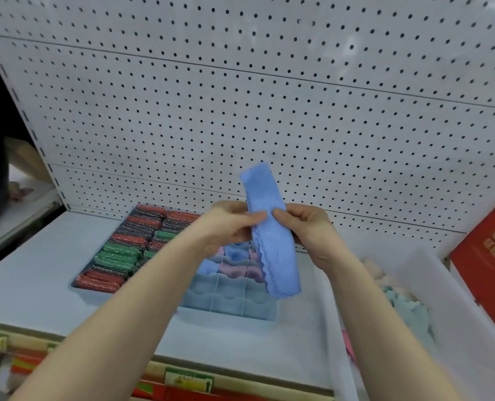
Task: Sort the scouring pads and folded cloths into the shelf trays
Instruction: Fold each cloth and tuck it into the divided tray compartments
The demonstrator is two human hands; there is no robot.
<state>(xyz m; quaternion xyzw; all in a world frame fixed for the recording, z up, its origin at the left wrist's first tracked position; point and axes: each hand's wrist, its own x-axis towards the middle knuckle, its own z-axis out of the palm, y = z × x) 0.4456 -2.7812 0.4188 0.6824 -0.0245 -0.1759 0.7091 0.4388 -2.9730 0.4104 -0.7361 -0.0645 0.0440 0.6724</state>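
1. Holding a blue cloth (271, 230) upright at frame centre, both hands meet above the shelf (37, 273); the cloth's scalloped lower edge hangs toward 5 o'clock, over the divided tray (229, 302).
2. Left hand (229, 224): fingers curled, thumb and fingertips pinching the cloth's left edge at mid-height.
3. Right hand (307, 227): fingers curled, thumb pressed on the cloth's right edge, pinching it opposite the left hand.
4. Divided tray, pale blue with clear partitions: folded cloths in blue and pink fill its rear cells; the forearms and the held cloth hide part of it.
5. Scouring pads (124, 253), red and green with dark mesh, packed in rows in a second tray (84, 290) at 9 o'clock of the divided tray, touching its side.
6. White bin (449, 285) at 4 o'clock holds loose cloths (405, 305) in pale blue, cream and pink.
7. Red box (489, 256) leans at 3 o'clock against the pegboard (240, 96), which backs the shelf.
8. Price label strip (188, 380) runs along the shelf's front edge at 6 o'clock.
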